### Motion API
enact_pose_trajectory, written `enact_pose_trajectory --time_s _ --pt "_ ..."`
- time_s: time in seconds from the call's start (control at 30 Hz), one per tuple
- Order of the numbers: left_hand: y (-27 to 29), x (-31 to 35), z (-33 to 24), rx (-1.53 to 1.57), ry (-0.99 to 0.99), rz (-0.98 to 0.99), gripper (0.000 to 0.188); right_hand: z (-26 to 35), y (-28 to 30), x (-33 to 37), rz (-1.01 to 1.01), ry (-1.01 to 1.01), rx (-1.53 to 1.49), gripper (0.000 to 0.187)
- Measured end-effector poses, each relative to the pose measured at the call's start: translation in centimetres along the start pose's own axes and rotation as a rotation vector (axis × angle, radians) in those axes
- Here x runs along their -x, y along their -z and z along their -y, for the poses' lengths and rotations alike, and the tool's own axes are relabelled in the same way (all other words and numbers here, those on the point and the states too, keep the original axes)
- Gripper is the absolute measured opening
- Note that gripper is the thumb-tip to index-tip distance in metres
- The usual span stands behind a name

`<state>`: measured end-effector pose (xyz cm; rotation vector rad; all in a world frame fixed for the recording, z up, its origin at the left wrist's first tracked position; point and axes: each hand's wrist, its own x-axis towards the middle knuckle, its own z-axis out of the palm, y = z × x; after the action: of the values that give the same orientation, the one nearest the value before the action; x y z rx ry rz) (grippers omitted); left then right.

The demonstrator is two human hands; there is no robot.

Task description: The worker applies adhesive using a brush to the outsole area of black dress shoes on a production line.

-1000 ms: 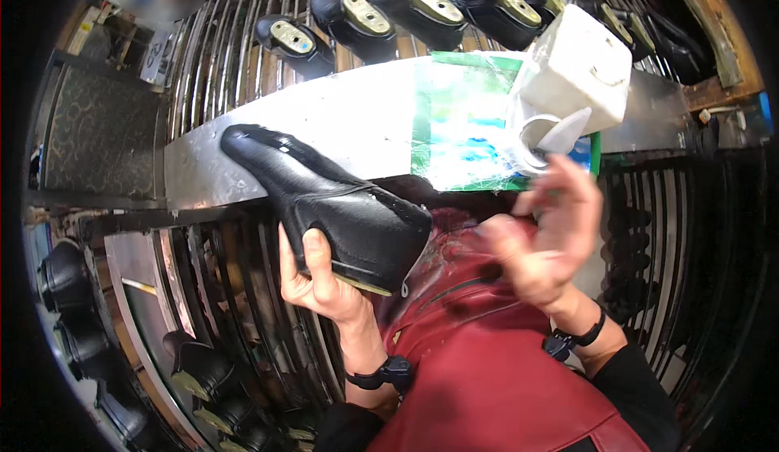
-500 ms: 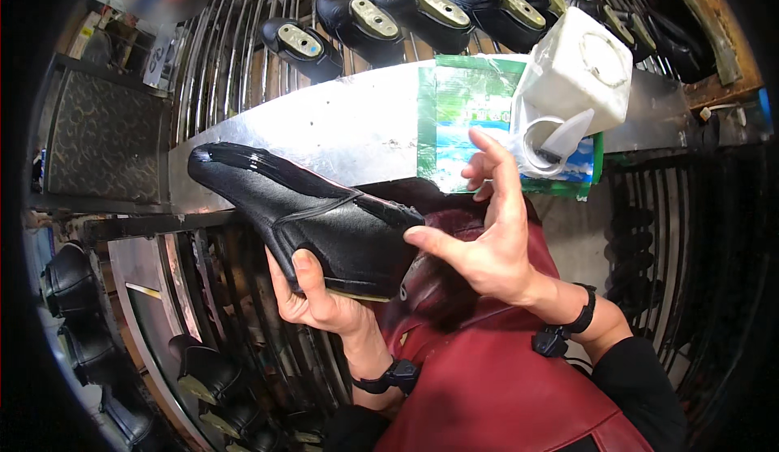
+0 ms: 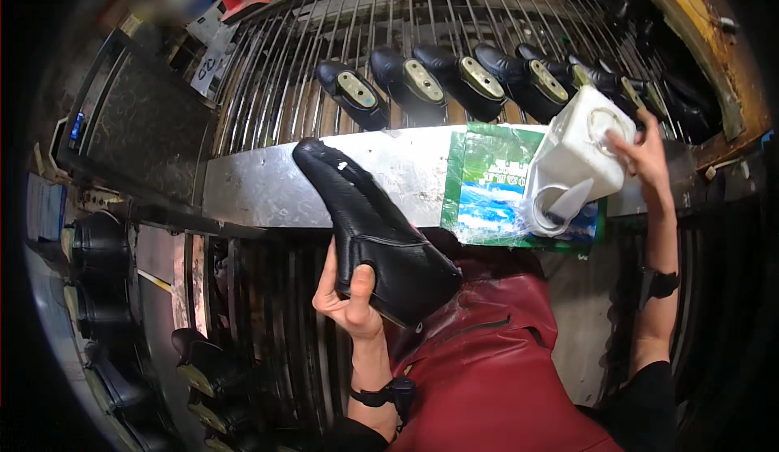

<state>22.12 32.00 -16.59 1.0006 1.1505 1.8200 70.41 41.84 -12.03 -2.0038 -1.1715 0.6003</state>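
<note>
Hands apart. Left hand [image 3: 351, 312] clamped on black shoe [image 3: 389, 245], toe pointing beyond it; right hand [image 3: 643, 160] at white container [image 3: 578, 135], grip unclear. Advise: keep shoe steady, left thumb low on its side.

One handheld shoe [image 3: 389, 245], one boxy white container [image 3: 574, 145], two wristbands [image 3: 400, 391]
</note>
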Motion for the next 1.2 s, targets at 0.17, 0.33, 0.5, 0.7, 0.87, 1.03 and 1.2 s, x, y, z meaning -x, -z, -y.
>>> enact_pose_trajectory --time_s 0.17,0.33,0.5,0.7,0.87,1.03,1.2 --pt "-0.7 0.1 -0.2 -0.065 0.003 0.035 0.059 -0.9 -1.1 0.3 0.163 -0.101 -0.555 0.079" --pt "-0.8 -0.1 0.1 -0.076 0.003 0.067 0.061 -3.0 -0.4 0.0 0.206 -0.105 -0.788 0.066" --pt "0.1 -0.1 0.2 -0.043 -0.007 0.060 0.062 -2.7 1.2 2.2 0.299 -0.140 -0.938 0.072" --pt "0.4 0.0 -0.6 -0.259 -0.159 0.160 0.067 3.2 1.5 10.4 -0.476 0.481 -0.340 0.070" --pt "0.9 0.9 0.0 -0.358 -0.233 0.196 0.067 10.3 -8.9 19.4 0.084 1.053 -0.009 0.081" --pt "0.6 1.9 -0.1 -0.403 -0.226 0.209 0.067 14.6 -15.3 22.3 0.144 1.059 -0.018 0.085" --pt "0.5 3.0 0.4 -0.549 -0.312 0.161 0.065 15.6 -16.3 22.9 0.107 1.040 0.062 0.090"
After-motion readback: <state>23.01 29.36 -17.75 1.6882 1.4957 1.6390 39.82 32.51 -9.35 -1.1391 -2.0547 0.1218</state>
